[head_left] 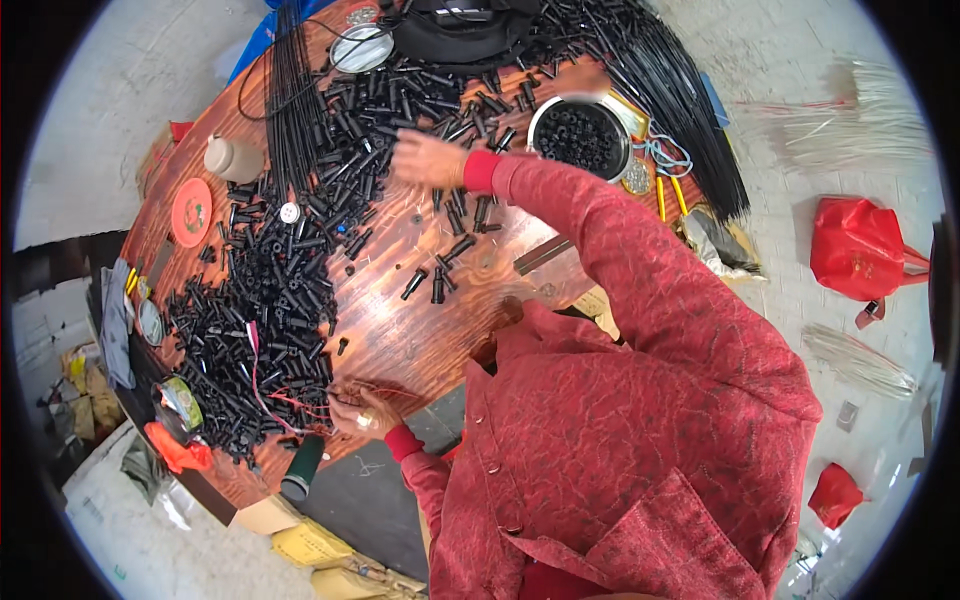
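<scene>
My left hand [365, 415], wearing a ring, is closed around several thin red wires [300, 405] at the near edge of the wooden table. Some strands trail over a heap of small black tubular parts [265, 345] beside it. Farther up the table, my right hand [430, 162] reaches over the border of the upper heap of black parts [350, 185]. Its fingers stretch leftward and look apart; their tips lie close to the parts, and I cannot make out contact. A few loose black parts [438, 285] lie on the wood between my two arms.
A metal bowl of small black rings [578, 138] stands beyond my right forearm. Long black rods [670, 100] cover the far right edge. A lidded jar [233, 158], a red dish [192, 212] and a dark green cylinder [303, 467] line the left side. A red bag [862, 247] sits on the floor.
</scene>
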